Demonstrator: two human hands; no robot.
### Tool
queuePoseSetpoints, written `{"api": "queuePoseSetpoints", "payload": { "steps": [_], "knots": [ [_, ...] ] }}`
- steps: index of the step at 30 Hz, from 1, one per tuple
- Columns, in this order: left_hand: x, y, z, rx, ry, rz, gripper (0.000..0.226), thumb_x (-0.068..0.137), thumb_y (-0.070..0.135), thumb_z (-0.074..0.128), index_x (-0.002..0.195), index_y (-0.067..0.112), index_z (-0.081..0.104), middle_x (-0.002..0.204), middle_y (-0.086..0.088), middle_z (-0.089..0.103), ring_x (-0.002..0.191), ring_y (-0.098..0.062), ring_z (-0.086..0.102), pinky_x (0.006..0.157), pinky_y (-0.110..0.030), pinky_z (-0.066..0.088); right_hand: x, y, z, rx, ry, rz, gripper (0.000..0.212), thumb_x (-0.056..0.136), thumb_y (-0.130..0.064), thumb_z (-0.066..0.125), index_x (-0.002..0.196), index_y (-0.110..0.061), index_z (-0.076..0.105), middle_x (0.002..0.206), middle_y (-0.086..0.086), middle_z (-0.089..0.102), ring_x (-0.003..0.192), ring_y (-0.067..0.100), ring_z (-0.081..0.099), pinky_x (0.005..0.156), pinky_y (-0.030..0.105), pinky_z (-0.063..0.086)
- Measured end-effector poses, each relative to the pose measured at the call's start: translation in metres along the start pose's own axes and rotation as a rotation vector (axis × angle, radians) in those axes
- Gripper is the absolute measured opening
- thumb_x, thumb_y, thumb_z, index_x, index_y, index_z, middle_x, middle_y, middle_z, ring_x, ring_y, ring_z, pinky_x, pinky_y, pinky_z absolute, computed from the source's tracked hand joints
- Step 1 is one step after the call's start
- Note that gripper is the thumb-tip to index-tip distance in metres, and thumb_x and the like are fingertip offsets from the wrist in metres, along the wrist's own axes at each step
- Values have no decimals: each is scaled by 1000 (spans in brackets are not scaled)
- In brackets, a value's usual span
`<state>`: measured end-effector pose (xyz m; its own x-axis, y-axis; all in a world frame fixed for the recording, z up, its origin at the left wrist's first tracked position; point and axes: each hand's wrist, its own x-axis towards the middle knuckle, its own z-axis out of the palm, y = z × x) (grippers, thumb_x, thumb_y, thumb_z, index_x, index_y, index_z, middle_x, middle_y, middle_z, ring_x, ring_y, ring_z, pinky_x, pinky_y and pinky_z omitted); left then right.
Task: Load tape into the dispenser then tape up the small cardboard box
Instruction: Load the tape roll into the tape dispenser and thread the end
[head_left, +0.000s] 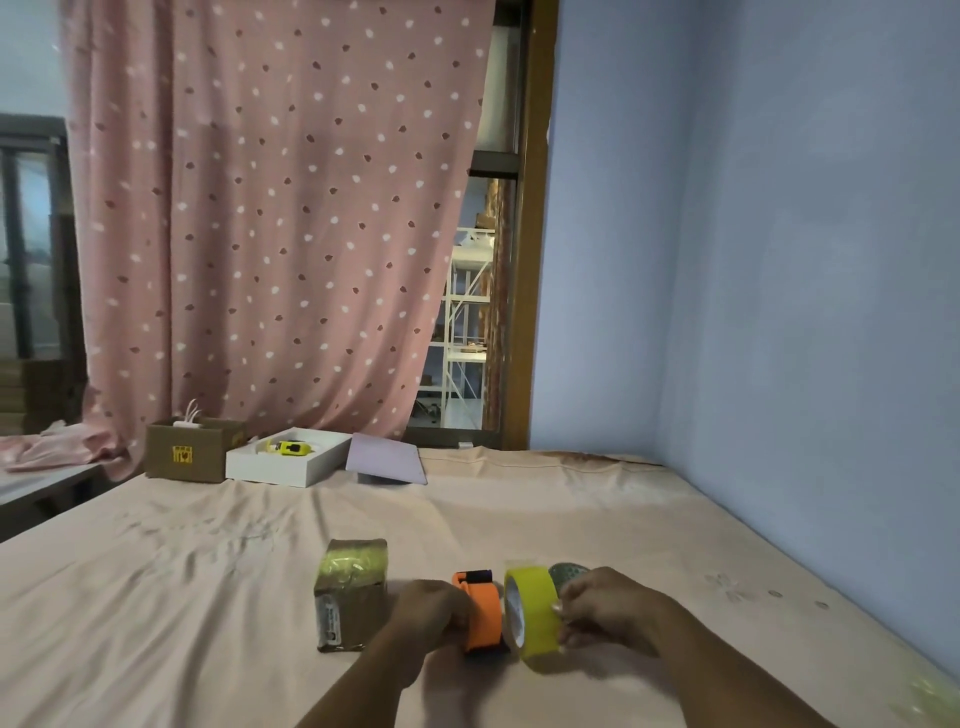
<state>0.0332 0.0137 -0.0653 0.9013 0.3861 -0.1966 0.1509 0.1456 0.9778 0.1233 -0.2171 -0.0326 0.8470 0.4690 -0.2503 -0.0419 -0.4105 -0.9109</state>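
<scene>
A small cardboard box (352, 597), wrapped in shiny tape on top, stands on the pink sheet just left of my hands. My left hand (434, 613) grips an orange tape dispenser (483, 613) held upright. Right beside it my right hand (605, 605) holds a yellow tape roll (537, 613) on edge, touching or nearly touching the dispenser's side. Another roll (567, 574), greenish and patterned, lies partly hidden behind the yellow one.
The pink sheet (208, 597) covers a wide surface. At its far edge stand a brown cardboard box (187, 452), a white tray (283, 465) holding a yellow object, and a lilac board (387, 460). A blue wall (805, 312) runs along the right; a dotted curtain (280, 218) hangs behind.
</scene>
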Motion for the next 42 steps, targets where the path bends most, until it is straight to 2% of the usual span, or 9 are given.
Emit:
{"api": "queuePoseSetpoints", "payload": {
  "steps": [4, 8, 14, 19, 24, 28, 32, 39, 42],
  "knots": [
    [0, -4, -3, -27, -29, 9, 21, 59, -3, 72, 80, -8, 76, 74, -22, 65, 74, -31, 65, 69, -40, 60, 9, 6, 17, 48, 0, 16, 9, 92, 4, 66, 87, -2, 62, 61, 15, 63, 54, 21, 70, 53, 30, 59],
    [0, 0, 0, -1, -73, 38, 8, 76, -7, 70, 80, -3, 74, 81, -20, 61, 80, -30, 61, 75, -40, 57, 15, 1, 23, 51, -6, -1, 8, 92, 2, 67, 85, -3, 64, 60, 13, 65, 56, 22, 69, 54, 30, 56],
    [3, 5, 10, 8, -74, 81, 19, 86, -9, 64, 76, 6, 69, 78, -12, 55, 71, -25, 55, 69, -36, 51, 15, -12, 20, 16, 53, -56, 14, 91, 2, 64, 78, -3, 67, 56, 17, 64, 50, 21, 63, 51, 26, 50],
    [4, 9, 9, -1, -62, 115, 9, 88, -10, 63, 90, -2, 65, 82, -17, 56, 77, -28, 57, 85, -51, 57, 20, -16, 14, 28, 149, -108, 19, 95, -1, 61, 76, -4, 66, 54, 15, 63, 45, 18, 57, 48, 25, 47],
    [4, 11, 15, -9, -10, 156, 18, 86, -11, 63, 74, 2, 66, 77, -17, 57, 78, -29, 56, 79, -44, 52, 21, -28, 11, 50, 168, -139, 16, 95, 1, 60, 81, -1, 66, 56, 17, 62, 43, 15, 58, 47, 22, 47],
    [5, 14, 14, -10, -13, 157, 13, 88, -8, 64, 80, 2, 68, 81, -16, 56, 78, -28, 55, 74, -41, 52, 21, -25, 18, 10, 128, -119, 17, 94, 0, 61, 78, -4, 67, 56, 16, 64, 50, 19, 59, 54, 28, 48],
    [7, 12, 12, -15, -54, 136, 8, 90, -9, 61, 90, -4, 67, 83, -18, 60, 80, -31, 61, 86, -50, 58, 21, -21, 32, 3, 93, -101, 16, 95, 0, 61, 80, -3, 65, 61, 17, 65, 47, 16, 62, 50, 24, 48],
    [3, -2, 4, -57, -171, 13, 22, 69, 6, 66, 89, 1, 75, 85, -19, 60, 78, -26, 59, 74, -35, 52, 12, -11, 57, 113, 39, -41, 19, 94, 3, 65, 76, -4, 62, 68, 10, 65, 55, 22, 68, 49, 28, 57],
    [-1, -7, 6, -83, -302, -10, 27, 92, 9, 55, 87, 2, 81, 79, -10, 73, 68, -20, 70, 62, -26, 56, 7, -15, 60, 63, 6, -5, 15, 91, -4, 70, 77, -7, 65, 62, 11, 66, 49, 19, 64, 44, 27, 53]
  ]
}}
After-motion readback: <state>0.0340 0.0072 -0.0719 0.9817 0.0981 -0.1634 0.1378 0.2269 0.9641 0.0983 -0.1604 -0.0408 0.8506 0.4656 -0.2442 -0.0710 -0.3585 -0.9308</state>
